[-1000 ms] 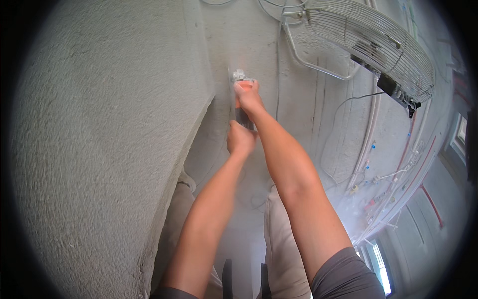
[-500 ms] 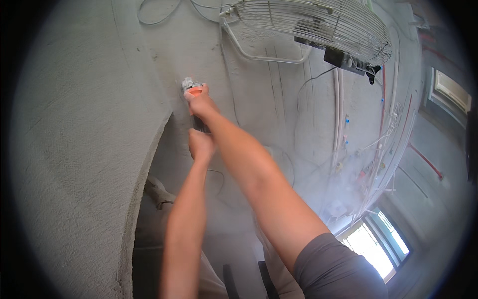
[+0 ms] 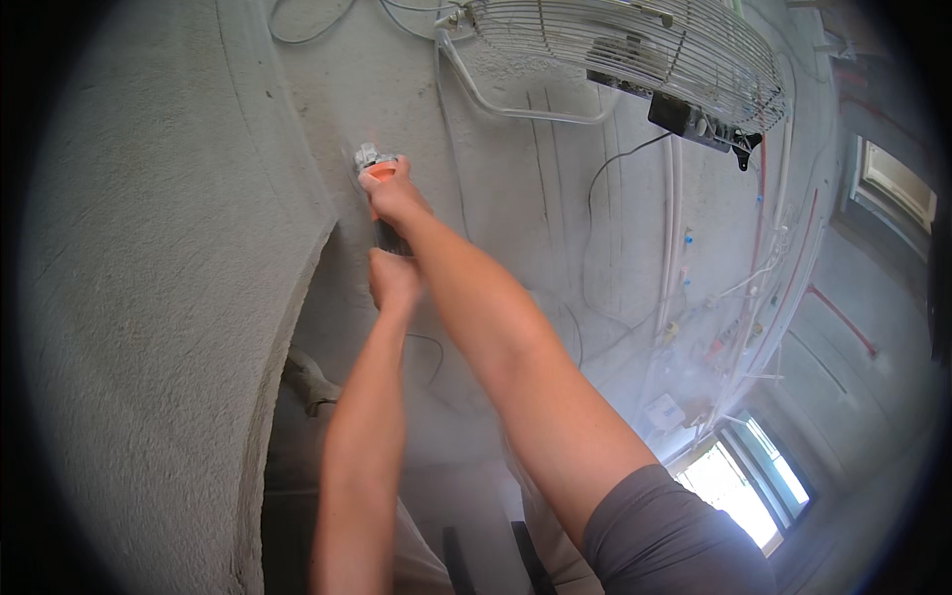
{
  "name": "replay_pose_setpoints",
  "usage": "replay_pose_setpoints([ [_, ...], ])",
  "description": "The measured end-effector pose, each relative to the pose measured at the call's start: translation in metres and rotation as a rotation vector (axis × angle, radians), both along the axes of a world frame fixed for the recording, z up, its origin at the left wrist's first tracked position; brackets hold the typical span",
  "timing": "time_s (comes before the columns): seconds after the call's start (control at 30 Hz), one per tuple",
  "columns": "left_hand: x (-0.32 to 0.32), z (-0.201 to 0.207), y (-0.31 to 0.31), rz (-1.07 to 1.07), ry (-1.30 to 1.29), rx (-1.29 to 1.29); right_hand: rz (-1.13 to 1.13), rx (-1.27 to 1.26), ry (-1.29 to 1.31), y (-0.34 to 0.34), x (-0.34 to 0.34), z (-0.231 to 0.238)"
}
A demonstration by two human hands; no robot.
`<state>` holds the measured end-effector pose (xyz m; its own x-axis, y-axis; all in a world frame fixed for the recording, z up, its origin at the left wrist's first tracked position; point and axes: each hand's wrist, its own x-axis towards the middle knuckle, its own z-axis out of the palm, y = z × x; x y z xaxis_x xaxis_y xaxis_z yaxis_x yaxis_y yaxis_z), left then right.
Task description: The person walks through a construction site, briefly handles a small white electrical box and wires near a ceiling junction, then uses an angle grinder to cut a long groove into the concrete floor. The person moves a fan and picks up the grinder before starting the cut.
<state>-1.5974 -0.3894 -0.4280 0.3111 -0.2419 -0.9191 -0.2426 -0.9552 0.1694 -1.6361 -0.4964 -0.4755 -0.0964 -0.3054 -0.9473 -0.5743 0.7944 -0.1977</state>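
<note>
An angle grinder (image 3: 379, 171) with an orange body and a pale metal head is held out at arm's length against a grey concrete surface (image 3: 327, 109). My right hand (image 3: 399, 198) wraps round its front part, just behind the head. Lower down, my left hand (image 3: 394, 281) grips the dark rear part of the same tool. The disc and the exact point of contact are blurred by dust and cannot be made out. Both forearms reach up from the lower edge, the right one with a dark grey sleeve.
A wire-cage fan (image 3: 625, 50) with a tubular stand is at the top. The rough-edged wall (image 3: 178, 297) fills the left side. Pipes (image 3: 674, 218), thin cables (image 3: 592, 198) and a bright window (image 3: 734, 486) are on the right. Pale dust hangs at lower right.
My hands and the grinder have shifted slightly up and to the left in the picture. The dust at lower right looks a little thinner, showing a pale box-like shape.
</note>
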Motion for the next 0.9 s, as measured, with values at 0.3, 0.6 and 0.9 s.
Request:
replay_pose_setpoints([
  [0.3,0.002,-0.004,-0.011,-0.015,-0.024,-0.028,0.031,0.003,0.020,-0.016,0.003,0.003],
  [0.6,-0.005,-0.022,-0.015,-0.032,-0.095,-0.046,-0.062,-0.030,-0.092,-0.029,-0.005,0.002],
  [0.9,-0.002,-0.011,-0.032,0.002,-0.066,-0.068,-0.017,-0.035,-0.085,-0.043,-0.003,0.011],
])
